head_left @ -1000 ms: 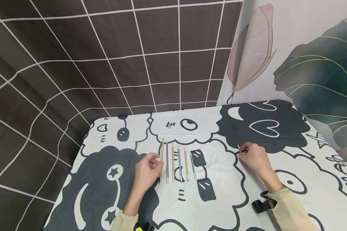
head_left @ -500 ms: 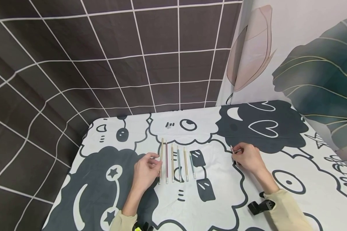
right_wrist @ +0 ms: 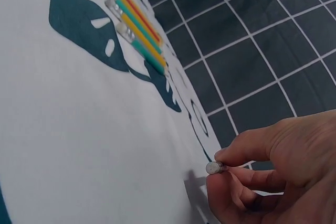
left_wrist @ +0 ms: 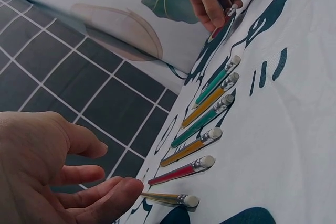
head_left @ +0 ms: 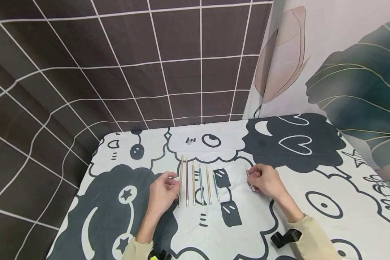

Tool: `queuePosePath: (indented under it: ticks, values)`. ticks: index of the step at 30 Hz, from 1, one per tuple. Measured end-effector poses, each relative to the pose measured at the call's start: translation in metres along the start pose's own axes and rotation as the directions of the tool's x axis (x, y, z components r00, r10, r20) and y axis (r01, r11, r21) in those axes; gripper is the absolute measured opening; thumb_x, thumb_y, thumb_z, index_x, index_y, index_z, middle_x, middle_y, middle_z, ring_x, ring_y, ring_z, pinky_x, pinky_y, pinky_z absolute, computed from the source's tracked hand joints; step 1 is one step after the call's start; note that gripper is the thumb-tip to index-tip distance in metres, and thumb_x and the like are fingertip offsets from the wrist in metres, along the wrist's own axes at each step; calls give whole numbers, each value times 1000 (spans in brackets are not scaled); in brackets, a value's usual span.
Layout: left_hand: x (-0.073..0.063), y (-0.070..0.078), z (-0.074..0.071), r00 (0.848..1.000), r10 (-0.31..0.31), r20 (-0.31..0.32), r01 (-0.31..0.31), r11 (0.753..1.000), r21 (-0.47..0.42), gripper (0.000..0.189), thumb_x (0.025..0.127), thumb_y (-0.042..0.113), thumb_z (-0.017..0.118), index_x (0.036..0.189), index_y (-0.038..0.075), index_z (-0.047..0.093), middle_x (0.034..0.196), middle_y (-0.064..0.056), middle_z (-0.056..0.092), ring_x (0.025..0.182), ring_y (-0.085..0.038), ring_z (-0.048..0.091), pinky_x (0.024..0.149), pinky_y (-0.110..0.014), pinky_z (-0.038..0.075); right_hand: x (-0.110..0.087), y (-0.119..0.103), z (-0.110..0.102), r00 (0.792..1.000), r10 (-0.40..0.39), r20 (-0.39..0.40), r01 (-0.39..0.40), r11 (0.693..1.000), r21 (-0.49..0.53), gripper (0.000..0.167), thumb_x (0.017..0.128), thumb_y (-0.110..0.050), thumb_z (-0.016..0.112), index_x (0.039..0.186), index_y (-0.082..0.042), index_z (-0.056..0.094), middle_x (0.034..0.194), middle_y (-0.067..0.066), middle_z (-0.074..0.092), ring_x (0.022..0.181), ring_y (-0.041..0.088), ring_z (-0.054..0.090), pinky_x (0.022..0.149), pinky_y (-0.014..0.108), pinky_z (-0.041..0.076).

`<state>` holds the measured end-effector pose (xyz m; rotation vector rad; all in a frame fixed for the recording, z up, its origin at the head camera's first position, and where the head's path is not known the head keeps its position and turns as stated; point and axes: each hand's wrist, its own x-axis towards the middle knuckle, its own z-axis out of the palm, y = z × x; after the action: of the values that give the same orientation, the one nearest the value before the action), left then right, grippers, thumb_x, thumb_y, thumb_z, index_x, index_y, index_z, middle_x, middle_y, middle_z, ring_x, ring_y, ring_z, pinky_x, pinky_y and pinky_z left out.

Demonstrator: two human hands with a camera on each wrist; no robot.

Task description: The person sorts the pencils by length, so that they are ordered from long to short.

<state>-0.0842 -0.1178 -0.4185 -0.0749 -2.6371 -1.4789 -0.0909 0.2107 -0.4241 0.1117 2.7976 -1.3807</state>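
Note:
Several pencils with white erasers lie side by side on the cloth, tips pointing away. Leftmost is a yellow pencil [head_left: 181,180], then a red pencil [head_left: 186,184]; a short green pencil [head_left: 216,186] ends the row on the right. My left hand [head_left: 164,191] is beside the leftmost pencil; in the left wrist view its fingers are loosely bent, a fingertip right at that pencil [left_wrist: 170,198]. To the right of the row, my right hand [head_left: 264,180] pinches another red pencil [head_left: 248,175] between thumb and fingers. Its eraser end [right_wrist: 214,168] faces the right wrist camera.
The row also holds yellow pencils [left_wrist: 191,149] and a longer green pencil [left_wrist: 202,121]. A white cloth [head_left: 208,245] with dark cartoon shapes covers the table. Behind stands a dark grid-patterned curtain [head_left: 182,76], with a leaf-print curtain [head_left: 354,79] at the right.
My right hand has moved left toward the row, bringing the red pencil with it. The left hand and the row of pencils have stayed in place.

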Motion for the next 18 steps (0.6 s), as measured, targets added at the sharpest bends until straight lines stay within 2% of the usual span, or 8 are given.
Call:
queuePosePath:
  ticks: [8,18]
  values:
    - [0,0,-1,1000,-1,-2,1,1000,2,23,85,3,72,107,-4,68,76,-6,68,54,-21,66,48,-28,51,-2,-10,15,999,8,34,-9,999,44,17,81,3,69,97,6,64,66,3,61,49,15,61,47,25,47]
    - [0,0,0,1000,-3,0,3,1000,8,24,86,4,72,108,-4,68,76,-6,68,53,-20,66,49,-28,51,-5,-15,31,997,-50,57,51,999,-3,13,80,2,70,92,3,64,58,-2,59,43,14,59,47,25,41]
